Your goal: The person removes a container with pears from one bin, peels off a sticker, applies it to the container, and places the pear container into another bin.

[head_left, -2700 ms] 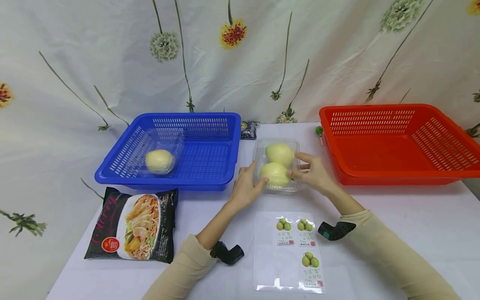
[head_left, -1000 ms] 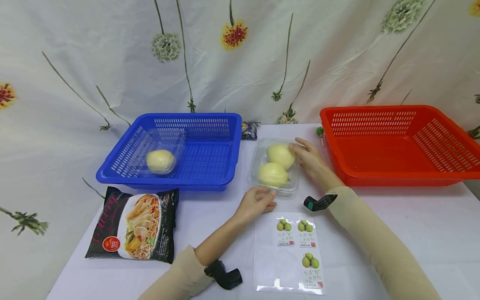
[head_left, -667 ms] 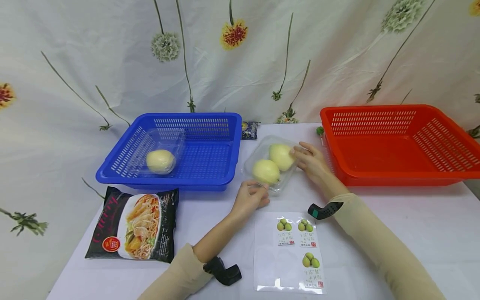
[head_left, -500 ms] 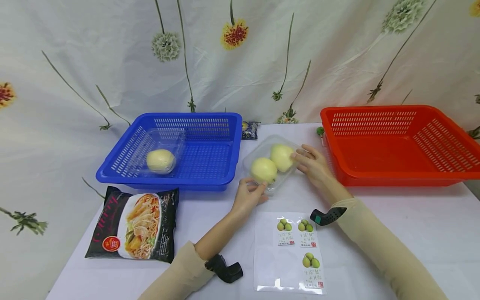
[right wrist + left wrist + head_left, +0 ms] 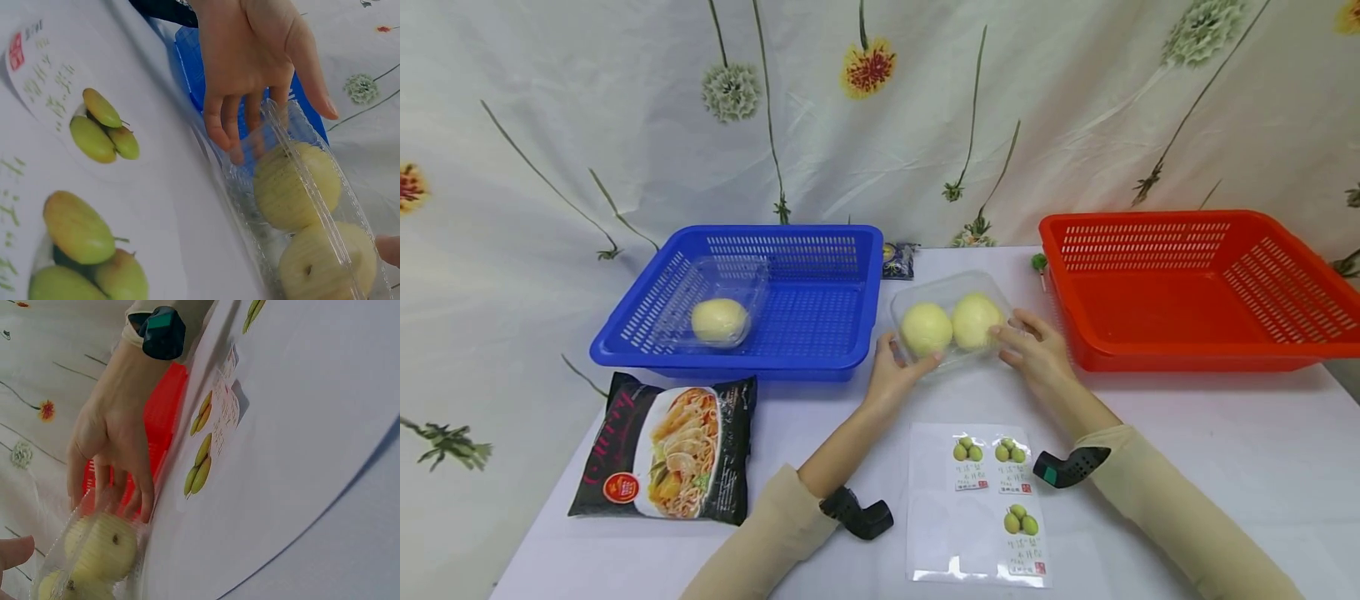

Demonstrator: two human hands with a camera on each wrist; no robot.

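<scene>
A clear plastic fruit box (image 5: pixel 942 292) with two pale yellow fruits (image 5: pixel 977 321) that look like pears lies crosswise at mid-table in the head view. My left hand (image 5: pixel 891 375) holds its left front corner, thumb along the front edge and fingers at the side. At the other end, my right hand (image 5: pixel 1041 354) grips the right side, thumb near the front corner. Both wrist views show the lid shut over the fruits, and each hand's fingers at the box ends. Whether the box touches the table is unclear. In front lies a sheet of fruit stickers (image 5: pixel 955 542).
The blue basket (image 5: pixel 827 363) at left holds another clear box with one fruit (image 5: pixel 718 321). A red basket (image 5: pixel 1195 348) stands at right. A black noodle bag (image 5: pixel 681 450) lies front left. Behind are a small dark packet (image 5: pixel 897 261) and a green lollipop (image 5: pixel 1039 262).
The fruit box has turned clockwise from lengthwise to crosswise. My left hand has shifted from its near edge to the left corner; my right hand has moved down and right with its side.
</scene>
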